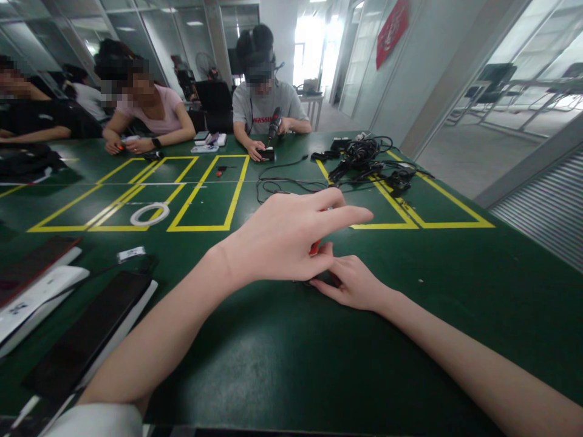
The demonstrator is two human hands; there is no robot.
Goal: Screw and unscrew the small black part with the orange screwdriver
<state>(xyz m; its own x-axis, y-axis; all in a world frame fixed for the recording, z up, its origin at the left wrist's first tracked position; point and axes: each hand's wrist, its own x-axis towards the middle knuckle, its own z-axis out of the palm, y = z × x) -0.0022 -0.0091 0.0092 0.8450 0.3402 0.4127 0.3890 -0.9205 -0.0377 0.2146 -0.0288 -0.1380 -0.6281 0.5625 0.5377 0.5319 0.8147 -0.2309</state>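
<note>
My left hand (286,233) arches over the green table (255,352), its index finger stretched to the right and its thumb bent inward. A small red piece (315,247) shows between its fingers, and the rest of that piece is hidden. Just below and to the right, my right hand (353,282) has its thumb and fingertips closed around a small dark thing (325,278) low over the table. The two hands touch or overlap at the fingertips. Mostly covered by my fingers, the dark thing does not show its kind.
Phones and white power banks (50,291) lie at left, with a cable. Beyond them is a white tape roll (150,213). Tangled black cables (364,158) sit at back right. Across the table, a person (268,109) holds a power drill (274,124) over a black block; others sit left.
</note>
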